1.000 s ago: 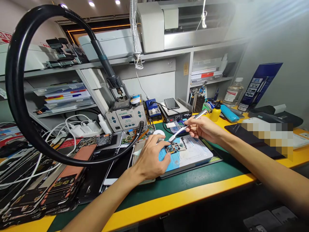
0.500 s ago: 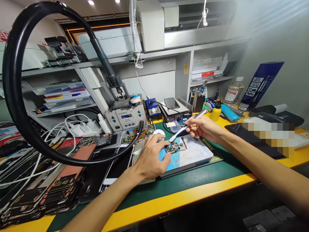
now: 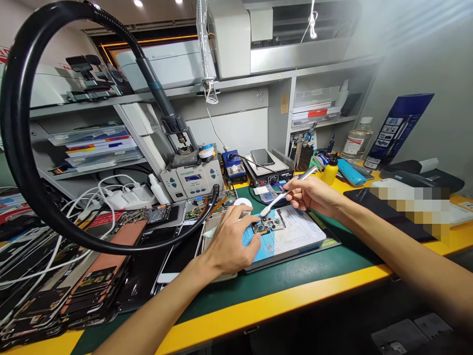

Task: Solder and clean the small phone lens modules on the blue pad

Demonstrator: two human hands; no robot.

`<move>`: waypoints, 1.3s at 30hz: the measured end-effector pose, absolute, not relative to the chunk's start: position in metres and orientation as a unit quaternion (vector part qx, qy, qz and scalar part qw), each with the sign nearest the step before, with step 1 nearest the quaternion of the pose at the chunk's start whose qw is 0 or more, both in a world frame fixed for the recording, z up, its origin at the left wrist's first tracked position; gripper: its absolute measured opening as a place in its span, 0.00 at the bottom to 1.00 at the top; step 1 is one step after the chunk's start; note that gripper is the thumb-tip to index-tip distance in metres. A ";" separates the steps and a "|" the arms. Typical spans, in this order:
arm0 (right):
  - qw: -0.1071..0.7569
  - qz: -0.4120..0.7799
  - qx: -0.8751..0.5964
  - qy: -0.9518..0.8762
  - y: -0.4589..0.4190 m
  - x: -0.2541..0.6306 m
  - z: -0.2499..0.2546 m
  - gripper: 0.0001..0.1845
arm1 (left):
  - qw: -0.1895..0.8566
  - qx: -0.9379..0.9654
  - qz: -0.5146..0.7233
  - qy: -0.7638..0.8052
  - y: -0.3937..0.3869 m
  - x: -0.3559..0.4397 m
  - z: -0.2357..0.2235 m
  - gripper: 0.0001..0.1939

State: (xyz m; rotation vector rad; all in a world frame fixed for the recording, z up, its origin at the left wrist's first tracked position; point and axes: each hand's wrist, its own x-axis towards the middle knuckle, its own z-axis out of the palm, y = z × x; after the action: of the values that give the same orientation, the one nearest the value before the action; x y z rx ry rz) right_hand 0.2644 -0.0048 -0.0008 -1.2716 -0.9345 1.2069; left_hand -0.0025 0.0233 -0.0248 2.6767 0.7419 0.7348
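Note:
A small phone camera module (image 3: 269, 225) with round lenses lies on a blue and white flat box (image 3: 303, 231). My left hand (image 3: 236, 239) rests at the module's left end, thumb and forefinger curled about its edge; the exact contact is partly hidden by the fingers. From the upper right, my right hand (image 3: 306, 195) pinches a slim white swab (image 3: 275, 201), its rear part silvery. The swab's soft tip meets or hovers just over the module's upper left side; I cannot tell which. Behind my left fingers sits a white roll (image 3: 243, 203).
Stacked phone parts (image 3: 99, 276) fill the left side. A black hose (image 3: 16, 148) loops overhead from a hot-air station (image 3: 192, 180). Right of the mat (image 3: 295, 281) are a yellow bottle (image 3: 330, 171), a clear bottle (image 3: 357, 140) and a black tablet-like panel (image 3: 388, 217).
The swab tip has shifted slightly right along the module's upper edge. Both hands otherwise keep nearly the same place.

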 end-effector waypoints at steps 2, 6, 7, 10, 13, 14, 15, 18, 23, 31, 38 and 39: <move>0.549 0.504 -0.539 -0.391 -0.005 0.266 -0.001 0.03 | 0.136 0.923 0.253 0.257 0.023 -0.002 -0.024 0.18; 0.551 0.498 -0.546 -0.388 -0.004 0.268 -0.002 0.04 | 0.139 0.922 0.253 0.256 0.023 -0.002 -0.025 0.18; 0.551 0.497 -0.547 -0.387 -0.004 0.269 -0.002 0.04 | 0.140 0.922 0.253 0.256 0.024 -0.002 -0.025 0.18; 0.551 0.495 -0.550 -0.386 -0.004 0.269 -0.002 0.03 | 0.143 0.922 0.252 0.255 0.024 -0.003 -0.025 0.18; 0.551 0.493 -0.552 -0.384 -0.003 0.270 -0.002 0.04 | 0.145 0.923 0.249 0.257 0.024 -0.004 -0.026 0.18; 0.552 0.493 -0.553 -0.384 -0.003 0.270 -0.002 0.04 | 0.145 0.922 0.249 0.258 0.024 -0.004 -0.026 0.18; 0.552 0.493 -0.553 -0.383 -0.003 0.270 -0.002 0.04 | 0.144 0.922 0.249 0.258 0.024 -0.004 -0.026 0.18; 0.553 0.494 -0.552 -0.383 -0.003 0.270 -0.002 0.03 | 0.141 0.923 0.254 0.254 0.025 -0.004 -0.027 0.18; 0.555 0.495 -0.548 -0.383 -0.004 0.270 -0.003 0.03 | 0.143 0.923 0.255 0.251 0.025 -0.004 -0.028 0.17; 0.555 0.498 -0.546 -0.382 -0.004 0.268 -0.002 0.03 | 0.147 0.922 0.254 0.253 0.025 -0.002 -0.026 0.17; 0.559 0.489 -0.549 -0.382 -0.005 0.268 -0.001 0.03 | 0.140 0.920 0.264 0.253 0.024 -0.002 -0.027 0.16; 0.558 0.490 -0.549 -0.383 -0.005 0.268 -0.001 0.03 | 0.140 0.920 0.265 0.253 0.024 -0.002 -0.027 0.16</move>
State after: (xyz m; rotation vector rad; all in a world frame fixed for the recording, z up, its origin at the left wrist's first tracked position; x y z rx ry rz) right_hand 0.2676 -0.0047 -0.0010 -1.2960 -0.9037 1.1559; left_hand -0.0018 0.0239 -0.0271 2.6589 0.7309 0.7647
